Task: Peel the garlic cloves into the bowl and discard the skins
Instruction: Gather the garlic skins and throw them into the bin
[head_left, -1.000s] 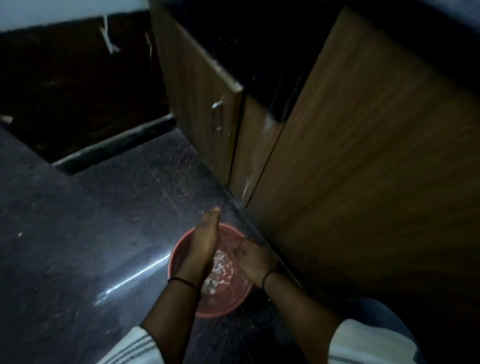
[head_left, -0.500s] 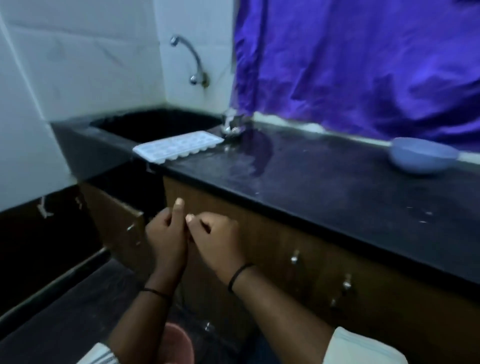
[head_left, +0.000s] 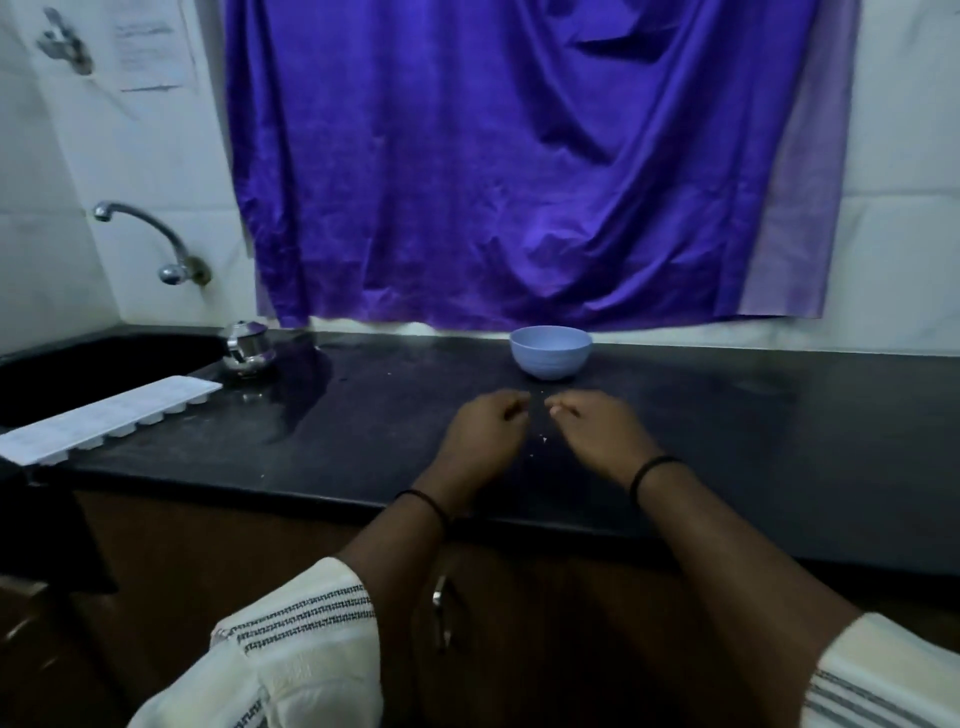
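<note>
Far left of frame: white ice tray (head_left: 111, 418) lies half over the sink edge, steel pot (head_left: 248, 348) just behind it w/ the tap (head_left: 150, 239) on the wall upper left. Center: my left hand (head_left: 480, 434) and right hand (head_left: 600, 434) hover low over the black counter (head_left: 779, 431), close together but apart, fingers curled in; can't tell if either pinches a clove. Blue bowl (head_left: 550, 351) stands just beyond my hands by the purple curtain (head_left: 519, 156); few tiny skin bits (head_left: 544, 439) lie on the counter btw my hands.

Count's in: one pale blue round bowl (head_left: 550, 351), one shiny steel lidded pot (head_left: 248, 349), one white plastic ice-cube tray (head_left: 111, 418), one curved metal tap (head_left: 150, 240), two hands.
</note>
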